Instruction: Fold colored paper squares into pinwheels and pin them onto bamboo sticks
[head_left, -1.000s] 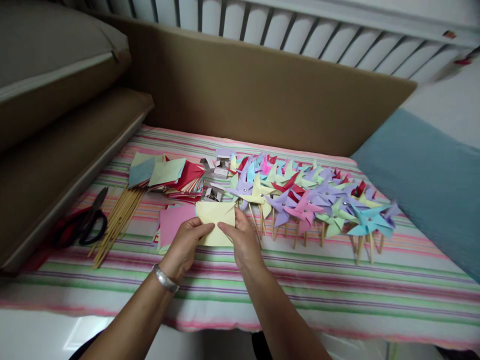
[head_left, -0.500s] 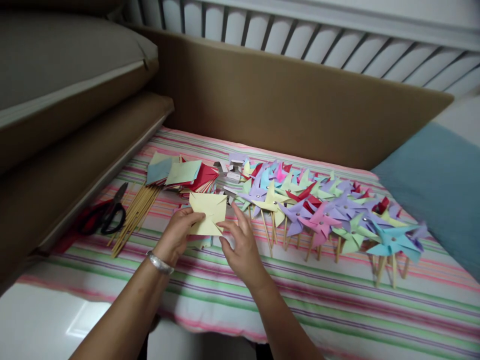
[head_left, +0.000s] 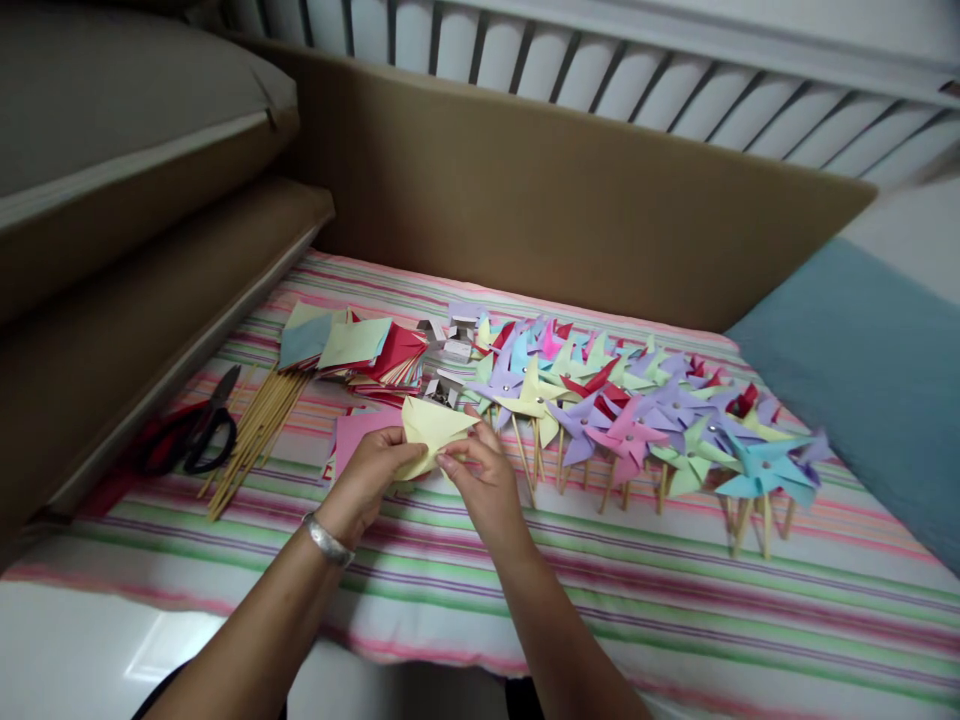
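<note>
Both hands hold a pale yellow paper square (head_left: 431,428) just above the striped cloth (head_left: 600,590). My left hand (head_left: 369,478), with a silver bangle at the wrist, pinches its left side. My right hand (head_left: 484,480) pinches its right corner, and the sheet is bent upward between them. A pink paper square (head_left: 351,438) lies flat on the cloth under the left hand. Behind it sits a fanned stack of coloured paper squares (head_left: 352,350).
Many finished paper pinwheels on sticks (head_left: 622,410) lie in a row to the right. A bundle of wooden sticks (head_left: 251,440) and black-handled scissors (head_left: 199,435) lie at the left. Small staple boxes (head_left: 450,345) sit behind. Brown cardboard (head_left: 562,200) stands at the back, a blue cushion (head_left: 862,370) at right.
The yellow square, held flat a second ago, is now being bent, one corner folded toward the middle. Both hands have closed in on it.
</note>
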